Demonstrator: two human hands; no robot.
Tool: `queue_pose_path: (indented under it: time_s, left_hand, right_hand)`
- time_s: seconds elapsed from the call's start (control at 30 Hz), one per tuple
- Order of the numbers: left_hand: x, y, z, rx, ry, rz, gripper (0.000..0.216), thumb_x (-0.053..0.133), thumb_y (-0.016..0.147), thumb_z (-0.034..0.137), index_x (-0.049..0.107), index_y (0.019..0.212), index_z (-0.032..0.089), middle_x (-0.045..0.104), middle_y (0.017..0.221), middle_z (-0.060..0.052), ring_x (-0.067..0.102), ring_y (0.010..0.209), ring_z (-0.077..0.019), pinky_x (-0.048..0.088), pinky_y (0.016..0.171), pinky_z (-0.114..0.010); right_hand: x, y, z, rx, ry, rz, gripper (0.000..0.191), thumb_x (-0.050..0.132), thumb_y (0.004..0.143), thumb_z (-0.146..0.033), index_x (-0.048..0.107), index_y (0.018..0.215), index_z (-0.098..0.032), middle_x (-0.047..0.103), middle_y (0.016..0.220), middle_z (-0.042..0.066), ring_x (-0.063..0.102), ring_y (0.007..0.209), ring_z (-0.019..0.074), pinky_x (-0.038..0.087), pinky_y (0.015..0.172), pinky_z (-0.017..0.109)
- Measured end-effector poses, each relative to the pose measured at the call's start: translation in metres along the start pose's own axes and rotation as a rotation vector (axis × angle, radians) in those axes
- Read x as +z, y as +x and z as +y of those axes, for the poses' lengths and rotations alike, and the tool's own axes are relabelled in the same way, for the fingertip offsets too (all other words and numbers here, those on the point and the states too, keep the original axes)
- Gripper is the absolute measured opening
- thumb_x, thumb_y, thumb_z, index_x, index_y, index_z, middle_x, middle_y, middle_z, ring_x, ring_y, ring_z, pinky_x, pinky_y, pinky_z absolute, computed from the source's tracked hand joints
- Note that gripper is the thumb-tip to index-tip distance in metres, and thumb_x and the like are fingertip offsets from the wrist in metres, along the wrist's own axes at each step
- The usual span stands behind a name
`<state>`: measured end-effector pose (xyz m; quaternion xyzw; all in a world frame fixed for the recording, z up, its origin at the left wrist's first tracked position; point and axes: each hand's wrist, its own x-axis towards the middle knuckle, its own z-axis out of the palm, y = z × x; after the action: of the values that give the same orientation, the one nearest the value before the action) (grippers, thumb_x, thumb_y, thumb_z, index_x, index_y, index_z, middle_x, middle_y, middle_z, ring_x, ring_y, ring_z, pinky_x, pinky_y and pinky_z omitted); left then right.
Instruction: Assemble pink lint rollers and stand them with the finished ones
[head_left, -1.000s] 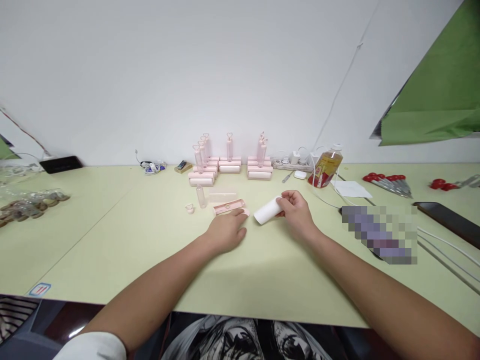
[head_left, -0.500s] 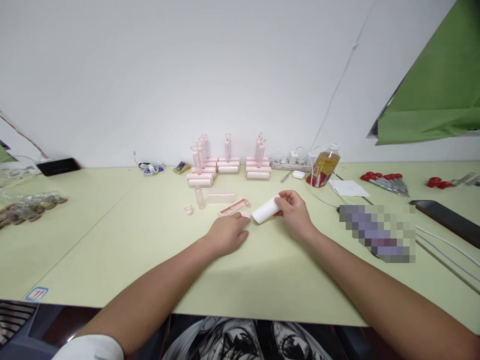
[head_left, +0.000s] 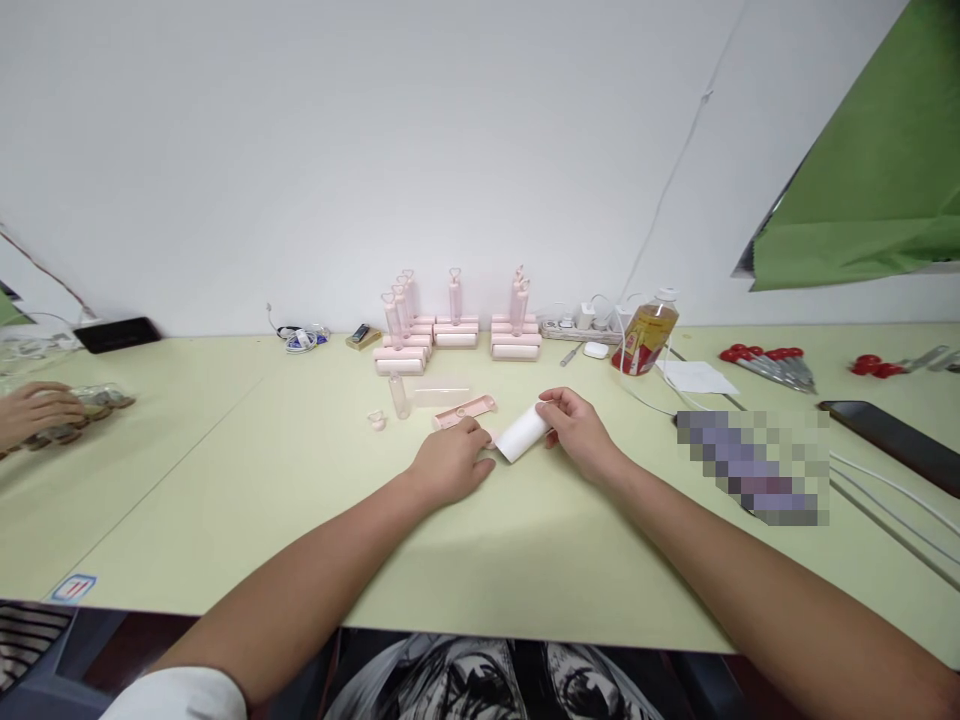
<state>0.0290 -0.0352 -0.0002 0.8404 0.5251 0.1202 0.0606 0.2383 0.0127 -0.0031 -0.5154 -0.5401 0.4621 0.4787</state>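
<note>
My right hand (head_left: pixel 576 430) pinches a white paper roll (head_left: pixel 521 434) by its upper right end, holding it tilted over the table. Against the roll's lower left end shows a small pink part (head_left: pixel 492 438), with the fingers of my left hand (head_left: pixel 452 462) closed on it; most of that part is hidden. Just beyond my left hand lies an open pink roller case (head_left: pixel 465 411). Behind it is a clear cover (head_left: pixel 442 393). A clear pink tube (head_left: pixel 400 397) stands to the left, beside a small pink cap with a loop (head_left: pixel 376 421).
Pink lint rollers (head_left: pixel 456 330) stand in several groups by the wall. To the right are a power strip (head_left: pixel 581 332), a drink bottle (head_left: pixel 646 335), red-handled tools (head_left: pixel 769 365) and a dark phone (head_left: pixel 892 440). Another person's hand (head_left: pixel 37 412) rests on bagged brown items at far left.
My right hand has brought the white roll a little left and nearer to me, against the pink part at my left hand. Another person's hand has come in at far left.
</note>
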Motion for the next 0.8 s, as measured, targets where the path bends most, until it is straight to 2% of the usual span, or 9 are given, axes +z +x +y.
queue_pose_path:
  time_s: [0.1,0.2,0.3,0.4,0.47,0.53,0.6,0.67,0.8]
  left_hand:
    - [0.001,0.002,0.002,0.05,-0.012,0.01,0.033,0.052,0.085,0.031,0.057,0.117,0.024,0.058,0.123,-0.007,0.062,0.101,-0.0236,0.05,0.071,-0.032]
    - [0.001,0.004,0.003,0.082,-0.014,-0.039,0.025,0.043,0.091,0.031,0.06,0.108,0.024,0.063,0.11,-0.006,0.063,0.093,-0.0231,0.049,0.069,-0.032]
    - [0.002,0.003,0.003,0.059,-0.014,-0.043,0.026,0.039,0.094,0.033,0.06,0.106,0.023,0.063,0.102,-0.007,0.063,0.088,-0.0236,0.049,0.067,-0.033]
    - [0.001,0.001,0.0,0.001,-0.093,0.033,0.029,0.042,0.093,0.03,0.055,0.117,0.021,0.06,0.11,-0.01,0.061,0.095,-0.0253,0.049,0.072,-0.034]
    - [0.001,0.0,-0.002,-0.033,-0.223,0.147,0.031,0.041,0.094,0.029,0.052,0.122,0.02,0.059,0.118,-0.012,0.059,0.103,-0.0257,0.049,0.079,-0.036]
    - [0.001,0.0,-0.004,-0.058,-0.421,0.272,0.029,0.039,0.096,0.031,0.051,0.121,0.021,0.059,0.12,-0.01,0.058,0.101,-0.023,0.048,0.081,-0.035]
    - [0.001,0.0,-0.005,-0.083,-0.645,0.348,0.029,0.039,0.097,0.037,0.049,0.119,0.022,0.06,0.117,-0.008,0.059,0.085,-0.017,0.049,0.072,-0.03]
    - [0.003,0.001,-0.005,-0.105,-0.85,0.373,0.031,0.042,0.095,0.041,0.045,0.12,0.022,0.058,0.117,-0.008,0.054,0.067,-0.0106,0.047,0.059,-0.025]
    - [0.006,0.002,-0.005,-0.117,-1.06,0.419,0.036,0.05,0.091,0.044,0.043,0.118,0.022,0.056,0.116,-0.007,0.049,0.059,-0.0065,0.043,0.05,-0.02]
  right_hand:
    - [-0.001,0.0,0.001,0.002,-0.036,-0.032,0.025,0.062,0.076,-0.037,0.056,0.093,-0.02,0.049,0.068,-0.005,0.045,0.045,0.0082,0.034,0.033,0.02]
    - [-0.002,-0.001,-0.002,-0.013,-0.029,-0.021,0.024,0.061,0.076,-0.036,0.056,0.094,-0.021,0.048,0.066,-0.006,0.043,0.042,0.0076,0.032,0.032,0.02]
    - [-0.003,-0.003,-0.007,0.006,0.002,-0.02,0.024,0.061,0.076,-0.033,0.059,0.096,-0.02,0.049,0.063,-0.006,0.044,0.041,0.008,0.034,0.033,0.021]
    - [-0.005,-0.003,-0.01,0.052,0.074,0.0,0.025,0.061,0.076,-0.03,0.062,0.098,-0.019,0.051,0.063,-0.004,0.046,0.041,0.0089,0.042,0.035,0.023]
    - [-0.006,-0.003,-0.011,0.067,0.163,0.038,0.023,0.06,0.076,-0.028,0.064,0.097,-0.018,0.054,0.064,-0.003,0.05,0.043,0.0098,0.049,0.038,0.025]
    - [-0.006,-0.003,-0.011,0.083,0.271,0.049,0.02,0.059,0.078,-0.026,0.063,0.095,-0.018,0.056,0.066,-0.002,0.054,0.047,0.0108,0.054,0.044,0.027]
    - [-0.005,-0.004,-0.012,0.112,0.372,0.011,0.016,0.058,0.079,-0.024,0.062,0.093,-0.018,0.058,0.068,-0.001,0.057,0.051,0.0116,0.057,0.049,0.029]
    - [-0.002,-0.008,-0.013,0.141,0.445,-0.045,0.012,0.057,0.079,-0.022,0.06,0.091,-0.018,0.06,0.069,0.0,0.059,0.053,0.0121,0.059,0.052,0.03]
    - [0.006,-0.018,-0.017,0.144,0.513,-0.132,0.011,0.059,0.08,-0.023,0.057,0.089,-0.019,0.062,0.072,0.0,0.062,0.055,0.0125,0.06,0.058,0.031]
